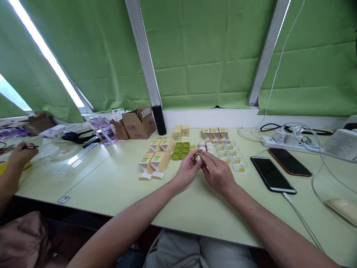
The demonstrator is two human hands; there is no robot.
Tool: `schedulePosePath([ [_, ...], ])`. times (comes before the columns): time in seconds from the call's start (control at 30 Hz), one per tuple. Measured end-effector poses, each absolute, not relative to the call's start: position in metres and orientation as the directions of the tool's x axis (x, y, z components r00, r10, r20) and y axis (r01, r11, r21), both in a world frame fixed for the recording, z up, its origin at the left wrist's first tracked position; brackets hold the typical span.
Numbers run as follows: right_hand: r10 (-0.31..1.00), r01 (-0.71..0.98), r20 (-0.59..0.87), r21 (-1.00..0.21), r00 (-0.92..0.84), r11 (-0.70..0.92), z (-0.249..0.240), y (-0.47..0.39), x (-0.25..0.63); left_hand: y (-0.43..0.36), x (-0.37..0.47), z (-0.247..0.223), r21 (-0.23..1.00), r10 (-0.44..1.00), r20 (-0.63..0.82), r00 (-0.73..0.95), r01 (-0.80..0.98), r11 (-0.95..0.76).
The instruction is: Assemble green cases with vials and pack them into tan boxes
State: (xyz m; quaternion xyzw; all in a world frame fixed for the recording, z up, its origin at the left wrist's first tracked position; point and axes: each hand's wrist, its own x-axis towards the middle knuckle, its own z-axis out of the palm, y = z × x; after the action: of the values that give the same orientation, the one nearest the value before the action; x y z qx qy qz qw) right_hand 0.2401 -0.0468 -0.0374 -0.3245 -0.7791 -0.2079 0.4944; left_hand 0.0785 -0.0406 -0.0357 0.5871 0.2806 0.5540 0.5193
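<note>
My left hand (186,170) is closed around a small green and white piece (198,158), held just above the table. The fingertips of my right hand (219,172) pinch the same piece from the right. Behind my hands sit several green square cups (180,150), small yellowish pieces (192,147) and white pieces (209,147). Clear cups with yellow bits inside (238,160) are grouped just right of them. To the left stand several open cream boxes with green labels (160,160). More open boxes (215,134) and closed small boxes (180,131) are farther back.
Two phones (273,175) (289,161), a power strip (290,143), cables and a mouse (342,209) lie right. A black cylinder (159,120), cardboard box (139,124) and purple bottle (103,130) stand back left. Another person's hand (20,154) holds a dark, thin object at far left.
</note>
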Motion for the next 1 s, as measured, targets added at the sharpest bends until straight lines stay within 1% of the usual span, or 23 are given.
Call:
schedulePosePath([
  [0.33,0.326,0.73,0.895,-0.002,-0.303,0.684,-0.039,-0.0462,0.2393,-0.0406,0.0786,-0.0378,0.924,0.913,0.332,0.235,-0.273,-0.266],
  [0.5,0.318,0.731,0.897,0.007,-0.305,0.682,-0.0387,-0.0459,0.2391,-0.0412,0.0796,-0.0367,0.924,0.913,0.342,0.221,-0.255,-0.284],
  [0.7,0.339,0.744,0.89,0.0,-0.305,0.669,-0.0409,-0.0455,0.2382,-0.0415,0.0804,-0.0361,0.924,0.914,0.347,0.211,-0.244,-0.295],
  [0.9,0.32,0.731,0.902,-0.009,-0.288,0.683,-0.0393,-0.0459,0.2381,-0.0413,0.081,-0.0372,0.92,0.912,0.353,0.207,-0.252,-0.299],
  [1.0,0.299,0.69,0.911,-0.022,-0.285,0.724,-0.037,-0.0453,0.2392,-0.0414,0.0807,-0.0351,0.918,0.913,0.351,0.209,-0.271,-0.291],
])
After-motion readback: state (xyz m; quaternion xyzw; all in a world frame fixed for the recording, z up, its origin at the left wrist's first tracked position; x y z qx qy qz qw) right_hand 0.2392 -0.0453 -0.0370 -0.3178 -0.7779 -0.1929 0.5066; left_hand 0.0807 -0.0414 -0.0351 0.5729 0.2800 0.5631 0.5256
